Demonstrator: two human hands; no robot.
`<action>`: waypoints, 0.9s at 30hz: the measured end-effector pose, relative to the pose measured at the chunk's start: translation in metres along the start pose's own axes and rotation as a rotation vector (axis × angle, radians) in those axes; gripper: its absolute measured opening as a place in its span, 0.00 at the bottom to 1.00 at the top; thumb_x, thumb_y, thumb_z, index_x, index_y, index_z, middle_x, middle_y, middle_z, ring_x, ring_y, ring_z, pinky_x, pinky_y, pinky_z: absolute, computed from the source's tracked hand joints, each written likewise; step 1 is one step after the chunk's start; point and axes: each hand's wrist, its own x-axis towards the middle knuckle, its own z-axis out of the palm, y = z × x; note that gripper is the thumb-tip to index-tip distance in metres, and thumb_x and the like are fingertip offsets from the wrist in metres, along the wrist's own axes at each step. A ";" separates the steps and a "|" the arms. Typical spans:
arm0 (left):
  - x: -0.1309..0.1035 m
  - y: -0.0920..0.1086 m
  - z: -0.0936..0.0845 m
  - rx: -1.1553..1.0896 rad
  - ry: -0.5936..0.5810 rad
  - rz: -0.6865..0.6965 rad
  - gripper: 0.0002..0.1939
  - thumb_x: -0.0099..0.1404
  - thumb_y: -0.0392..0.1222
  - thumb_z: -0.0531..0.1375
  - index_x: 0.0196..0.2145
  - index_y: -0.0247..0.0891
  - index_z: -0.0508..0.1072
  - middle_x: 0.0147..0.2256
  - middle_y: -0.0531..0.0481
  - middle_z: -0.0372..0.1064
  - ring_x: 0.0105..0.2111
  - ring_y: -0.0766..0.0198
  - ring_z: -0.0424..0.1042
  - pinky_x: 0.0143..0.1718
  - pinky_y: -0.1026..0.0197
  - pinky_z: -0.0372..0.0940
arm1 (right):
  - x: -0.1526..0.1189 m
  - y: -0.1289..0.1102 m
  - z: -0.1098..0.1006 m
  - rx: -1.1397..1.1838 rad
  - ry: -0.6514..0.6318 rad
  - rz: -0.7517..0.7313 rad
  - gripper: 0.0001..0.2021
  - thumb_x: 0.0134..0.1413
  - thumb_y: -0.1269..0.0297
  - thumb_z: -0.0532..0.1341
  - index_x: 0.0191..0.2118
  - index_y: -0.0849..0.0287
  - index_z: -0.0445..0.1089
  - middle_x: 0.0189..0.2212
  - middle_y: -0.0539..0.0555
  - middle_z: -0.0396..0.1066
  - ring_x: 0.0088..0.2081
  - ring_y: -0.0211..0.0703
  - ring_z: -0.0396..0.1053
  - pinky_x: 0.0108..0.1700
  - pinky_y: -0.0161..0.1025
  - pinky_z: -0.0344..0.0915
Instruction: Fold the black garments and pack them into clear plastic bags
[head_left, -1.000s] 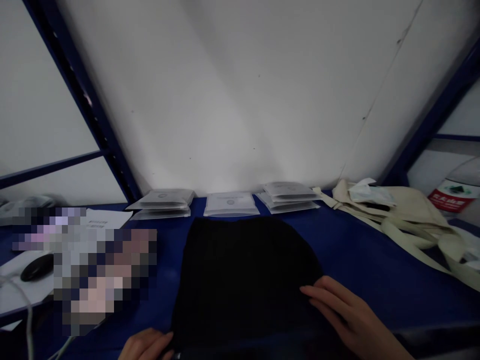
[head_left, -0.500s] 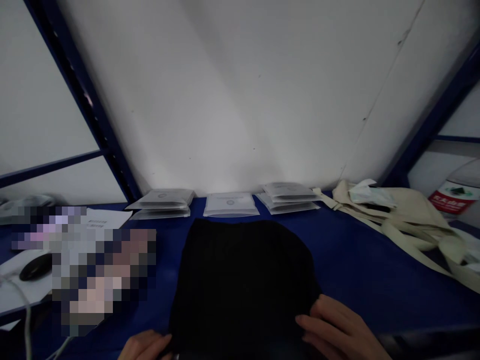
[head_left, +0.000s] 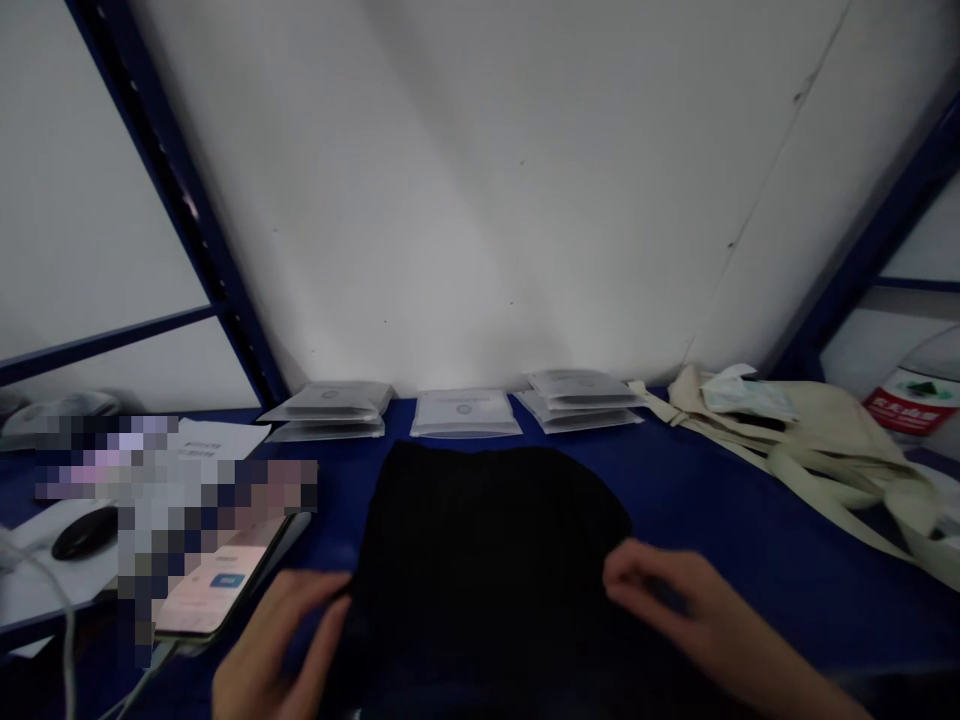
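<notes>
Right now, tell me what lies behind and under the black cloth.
Behind the black cloth, pale packets sit in three groups along the white wall. Blue table shows around the cloth; anything directly beneath is covered.

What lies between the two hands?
The black cloth lies between the left hand and the right hand, one at each side edge, as the head view shows.
</notes>
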 end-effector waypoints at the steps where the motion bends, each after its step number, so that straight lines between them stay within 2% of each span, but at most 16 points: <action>1: 0.019 0.002 0.004 0.013 -0.009 -0.020 0.08 0.60 0.46 0.57 0.34 0.41 0.72 0.32 0.52 0.72 0.33 0.63 0.72 0.37 0.63 0.66 | 0.012 -0.001 -0.009 0.074 0.036 0.069 0.11 0.54 0.56 0.57 0.27 0.56 0.66 0.20 0.47 0.65 0.23 0.34 0.63 0.25 0.30 0.62; 3: 0.061 0.004 0.015 0.040 -0.065 -0.152 0.12 0.61 0.50 0.55 0.32 0.39 0.72 0.30 0.51 0.73 0.32 0.63 0.72 0.35 0.63 0.65 | 0.039 0.001 -0.026 0.230 0.203 0.217 0.13 0.50 0.52 0.58 0.27 0.57 0.65 0.17 0.46 0.61 0.21 0.34 0.61 0.23 0.31 0.60; 6: 0.119 0.004 0.037 0.133 -0.228 -0.311 0.15 0.63 0.49 0.51 0.34 0.35 0.72 0.33 0.47 0.73 0.36 0.60 0.72 0.38 0.61 0.64 | 0.070 0.007 -0.042 0.462 0.324 0.426 0.15 0.49 0.51 0.57 0.37 0.57 0.65 0.29 0.52 0.69 0.28 0.37 0.67 0.29 0.33 0.65; 8: 0.137 -0.001 0.051 0.240 -0.411 -0.372 0.18 0.61 0.49 0.53 0.39 0.31 0.71 0.36 0.41 0.73 0.38 0.55 0.72 0.40 0.58 0.63 | 0.078 0.012 -0.044 0.476 0.327 0.486 0.18 0.50 0.51 0.56 0.44 0.56 0.63 0.40 0.56 0.70 0.35 0.41 0.70 0.34 0.35 0.67; 9: 0.139 -0.004 0.057 0.295 -0.494 -0.376 0.21 0.60 0.50 0.54 0.42 0.29 0.70 0.38 0.38 0.72 0.39 0.52 0.71 0.41 0.55 0.63 | 0.078 0.016 -0.043 0.431 0.315 0.488 0.19 0.51 0.52 0.56 0.46 0.56 0.63 0.43 0.57 0.70 0.37 0.42 0.71 0.36 0.36 0.67; 11: 0.129 -0.009 0.065 0.348 -0.565 -0.314 0.24 0.61 0.50 0.52 0.48 0.28 0.67 0.44 0.35 0.69 0.45 0.49 0.69 0.44 0.53 0.62 | 0.072 0.025 -0.038 0.272 0.295 0.462 0.20 0.50 0.52 0.56 0.47 0.57 0.63 0.44 0.58 0.70 0.40 0.45 0.71 0.39 0.39 0.67; 14: 0.096 -0.014 0.071 0.356 -0.606 -0.214 0.26 0.62 0.49 0.50 0.52 0.28 0.64 0.51 0.34 0.63 0.52 0.49 0.63 0.49 0.53 0.59 | 0.056 0.042 -0.029 0.042 0.290 0.441 0.19 0.45 0.51 0.58 0.42 0.58 0.67 0.40 0.58 0.72 0.39 0.48 0.71 0.41 0.42 0.67; 19: 0.050 -0.014 0.070 0.406 -0.663 -0.210 0.28 0.62 0.49 0.49 0.56 0.30 0.60 0.57 0.34 0.56 0.57 0.49 0.55 0.52 0.50 0.57 | 0.035 0.055 -0.025 -0.061 0.119 0.432 0.19 0.44 0.46 0.57 0.36 0.56 0.70 0.31 0.54 0.74 0.33 0.47 0.71 0.36 0.42 0.67; 23: 0.040 -0.013 0.066 0.456 -0.652 -0.193 0.27 0.64 0.47 0.46 0.57 0.30 0.59 0.58 0.35 0.54 0.58 0.48 0.54 0.52 0.48 0.57 | 0.033 0.051 -0.028 -0.033 0.069 0.447 0.16 0.44 0.48 0.58 0.22 0.56 0.64 0.19 0.48 0.67 0.25 0.42 0.66 0.28 0.37 0.63; 25: 0.040 -0.014 0.065 0.463 -0.654 -0.204 0.27 0.65 0.47 0.45 0.57 0.30 0.59 0.59 0.36 0.54 0.58 0.49 0.54 0.52 0.47 0.57 | 0.035 0.050 -0.032 0.093 0.085 0.505 0.15 0.43 0.50 0.59 0.21 0.57 0.61 0.19 0.48 0.67 0.25 0.41 0.67 0.27 0.36 0.63; 27: 0.039 -0.016 0.064 0.456 -0.661 -0.216 0.27 0.65 0.47 0.45 0.57 0.31 0.59 0.59 0.37 0.54 0.58 0.48 0.54 0.52 0.46 0.57 | 0.036 0.049 -0.037 0.282 0.097 0.590 0.14 0.44 0.51 0.60 0.24 0.57 0.63 0.24 0.50 0.70 0.30 0.42 0.70 0.31 0.36 0.65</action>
